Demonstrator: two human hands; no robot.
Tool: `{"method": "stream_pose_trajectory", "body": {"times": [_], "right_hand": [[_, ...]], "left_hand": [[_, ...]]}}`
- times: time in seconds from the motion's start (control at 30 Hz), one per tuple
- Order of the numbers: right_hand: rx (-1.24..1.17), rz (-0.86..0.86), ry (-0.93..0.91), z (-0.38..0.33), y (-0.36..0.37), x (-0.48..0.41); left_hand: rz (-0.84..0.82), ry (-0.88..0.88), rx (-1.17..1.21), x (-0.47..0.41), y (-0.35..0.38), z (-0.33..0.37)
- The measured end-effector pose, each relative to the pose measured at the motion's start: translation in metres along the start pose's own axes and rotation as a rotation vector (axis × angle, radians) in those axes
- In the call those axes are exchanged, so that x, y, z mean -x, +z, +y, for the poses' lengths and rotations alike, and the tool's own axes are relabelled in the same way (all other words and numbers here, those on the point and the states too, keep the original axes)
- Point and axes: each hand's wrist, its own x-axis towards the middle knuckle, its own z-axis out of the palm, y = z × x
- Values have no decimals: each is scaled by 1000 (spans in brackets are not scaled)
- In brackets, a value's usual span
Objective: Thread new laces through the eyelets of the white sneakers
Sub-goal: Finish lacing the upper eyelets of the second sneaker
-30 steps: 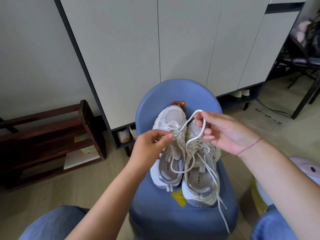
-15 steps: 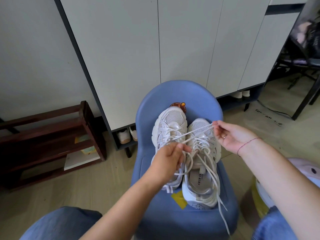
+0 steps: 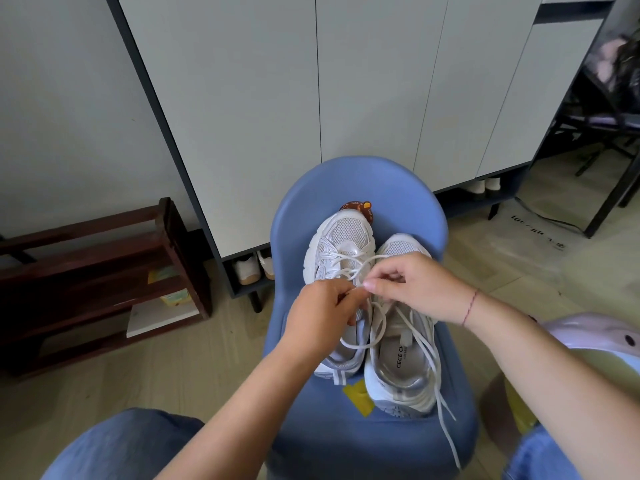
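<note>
Two white sneakers stand side by side, toes away from me, on a blue chair (image 3: 408, 188). The left sneaker (image 3: 343, 237) has a white lace (image 3: 349, 271) crossing its front eyelets. My left hand (image 3: 320, 315) and my right hand (image 3: 414, 287) meet over its tongue, and each pinches a part of that lace between thumb and fingertips. A slack loop of the lace hangs over the shoe's opening. The right sneaker (image 3: 401, 368) is laced, and its loose ends (image 3: 446, 424) trail over the chair's front edge.
A white cabinet (image 3: 311, 98) stands behind the chair, with shoes (image 3: 254, 268) tucked in the gap under it. To the left is a dark wooden rack (image 3: 104, 271). A black metal frame (image 3: 609, 140) is at the right. My denim-clad knees flank the chair.
My right hand has come left and down from beside the right sneaker to meet my left hand over the left sneaker. The raised lace loop seen a second ago has been drawn down.
</note>
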Motion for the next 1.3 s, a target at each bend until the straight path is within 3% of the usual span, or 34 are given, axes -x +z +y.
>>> {"method": "stream_pose_trajectory", "body": {"times": [0.1,0.2,0.33,0.43,0.67,1.0,1.3], "right_hand": [[3,147,54,10,-10,-4],[-12,268,142,25,-15,-6],[-4,266,169,32,-7,-10],[27,239,162,30,1,-13],[98,237,185,35,8,-16],[189,278,229,35,14,-18],[119,301,255,35,18,-15]], "left_hand": [[78,-90,107,0,-3,-1],[41,-203,253,3,-2,-1],[-155,-382,496,4,8,4],[-157,-490,571,2,20,6],[105,-473,710,5,46,9],[68,-611,893,3,43,4],[31,-601,1121,6,42,8]]}}
